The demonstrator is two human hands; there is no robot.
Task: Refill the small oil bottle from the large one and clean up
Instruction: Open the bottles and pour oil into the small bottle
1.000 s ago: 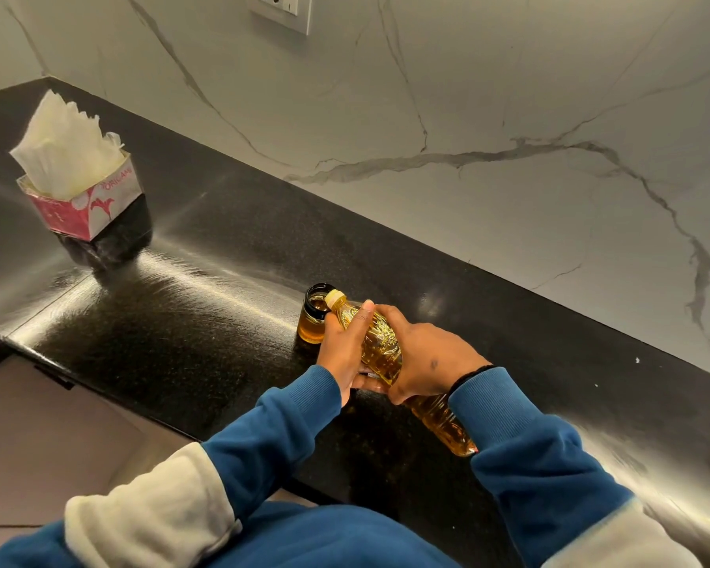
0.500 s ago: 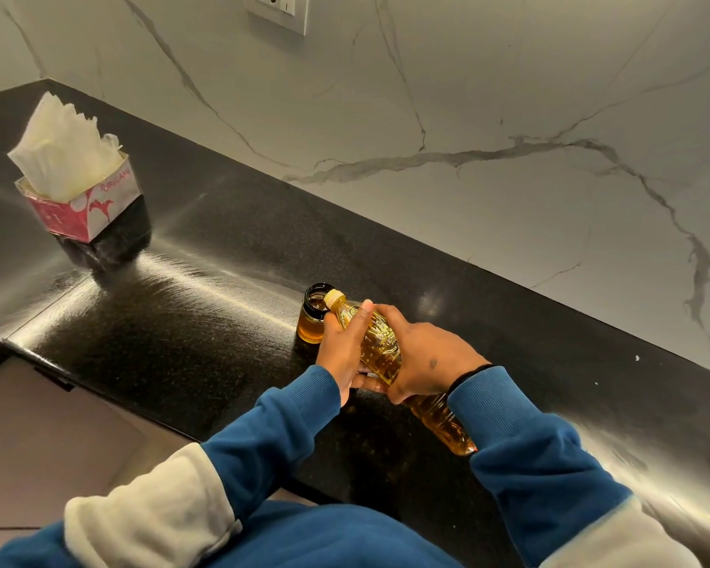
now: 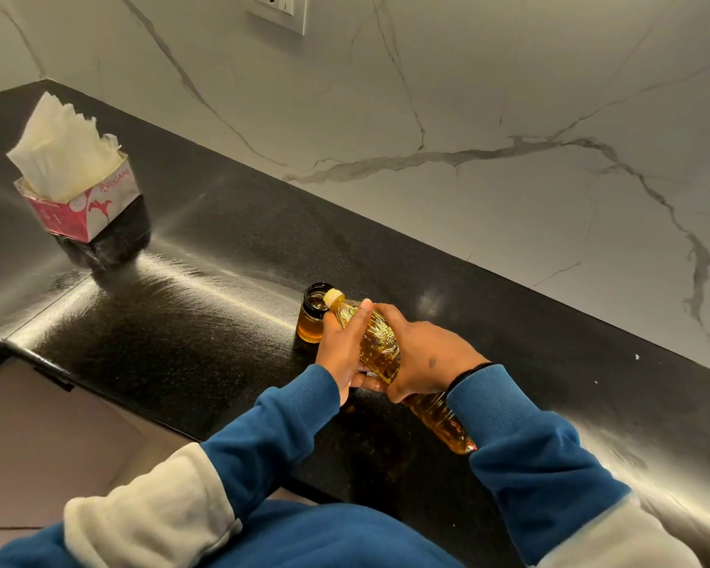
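A large clear plastic oil bottle (image 3: 380,346) full of golden oil is tilted, its yellow-rimmed mouth over the open top of a small glass oil bottle (image 3: 313,319) that stands upright on the black counter (image 3: 206,321). The small bottle holds amber oil in its lower part. My left hand (image 3: 341,350) grips the large bottle near its neck from the left. My right hand (image 3: 423,354) wraps its middle from the right. The large bottle's base (image 3: 453,434) sticks out below my right wrist.
A pink and white tissue box (image 3: 81,198) with white tissues sticking up sits at the counter's far left. A marble wall (image 3: 468,116) with a socket (image 3: 277,10) runs behind. The counter's front edge drops to a tiled floor (image 3: 38,436) at lower left.
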